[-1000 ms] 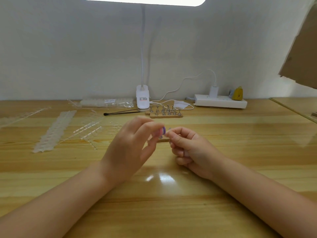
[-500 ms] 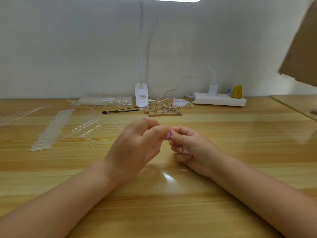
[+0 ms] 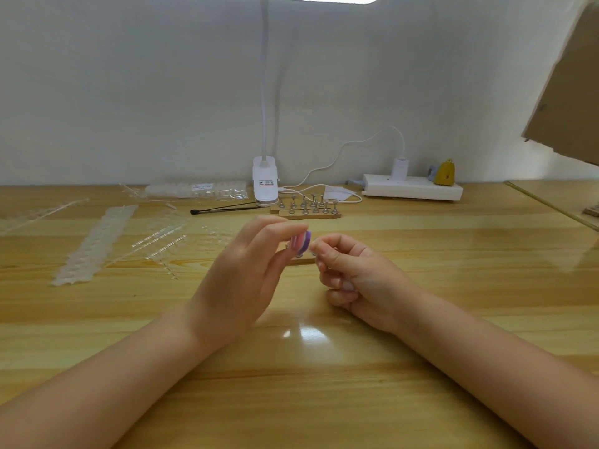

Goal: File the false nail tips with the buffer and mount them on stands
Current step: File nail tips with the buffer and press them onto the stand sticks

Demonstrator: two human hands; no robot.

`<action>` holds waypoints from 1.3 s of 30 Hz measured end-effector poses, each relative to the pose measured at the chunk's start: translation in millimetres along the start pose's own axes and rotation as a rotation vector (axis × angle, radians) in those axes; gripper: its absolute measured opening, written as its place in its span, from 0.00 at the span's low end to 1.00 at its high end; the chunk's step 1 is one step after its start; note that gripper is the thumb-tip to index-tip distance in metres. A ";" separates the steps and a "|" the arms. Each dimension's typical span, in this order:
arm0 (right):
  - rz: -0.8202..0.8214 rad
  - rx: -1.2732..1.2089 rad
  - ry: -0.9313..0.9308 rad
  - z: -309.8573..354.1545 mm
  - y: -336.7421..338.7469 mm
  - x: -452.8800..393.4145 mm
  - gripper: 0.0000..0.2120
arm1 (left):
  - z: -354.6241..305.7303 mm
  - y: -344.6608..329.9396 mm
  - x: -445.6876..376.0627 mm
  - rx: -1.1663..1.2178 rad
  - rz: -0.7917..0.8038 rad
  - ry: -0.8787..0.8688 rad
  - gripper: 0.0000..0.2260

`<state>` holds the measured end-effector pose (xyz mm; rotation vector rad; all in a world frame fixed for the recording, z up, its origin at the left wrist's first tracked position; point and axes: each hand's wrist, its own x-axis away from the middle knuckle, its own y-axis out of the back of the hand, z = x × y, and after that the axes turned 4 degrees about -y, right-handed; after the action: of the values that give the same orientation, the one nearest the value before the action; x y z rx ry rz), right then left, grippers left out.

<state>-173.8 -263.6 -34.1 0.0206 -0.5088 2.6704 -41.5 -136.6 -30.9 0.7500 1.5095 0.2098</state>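
Mid-filing by the look of it. Left hand (image 3: 240, 280) pinching the little pink-and-purple buffer (image 3: 300, 243) between thumb and fingertips, layered edge facing the camera, purple face turned right. Right hand (image 3: 353, 280) curled tight, thumb and index pinched right beside that purple face, presumably on a clear nail tip, too small and see-through to actually make out. So: tip just to the right of the buffer, basically touching. Wooden stand (image 3: 303, 260) peeking out directly behind both hands, near edge only. Second stand block (image 3: 308, 209) further back by the lamp clamp (image 3: 265, 183). For mounting, probably the right hand going forward, being the one with the tip. Strips of spare tips (image 3: 94, 244) well off to the left.
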 end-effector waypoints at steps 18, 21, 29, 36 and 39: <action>-0.024 -0.066 -0.118 4.7 0.3 -0.6 0.04 | 2.6 3.5 -0.5 -0.374 0.017 -0.146 0.12; 0.030 0.010 -0.100 4.7 -0.9 0.8 0.05 | -5.8 -3.2 0.9 -0.373 0.020 -0.334 0.15; 0.068 -0.008 -0.118 4.1 1.4 -0.3 0.05 | 1.0 5.1 -1.7 -0.301 -0.022 -0.252 0.14; 0.091 0.010 -0.169 5.2 2.0 -0.6 0.10 | 4.5 5.8 0.0 -0.371 0.029 -0.224 0.16; 0.105 0.036 -0.166 4.2 1.5 -0.8 0.16 | 1.8 4.2 0.6 -0.343 -0.006 -0.329 0.14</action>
<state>-173.9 -266.7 -30.8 0.2346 -0.5262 2.7952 -38.4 -133.6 -29.2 0.4771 1.1259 0.3155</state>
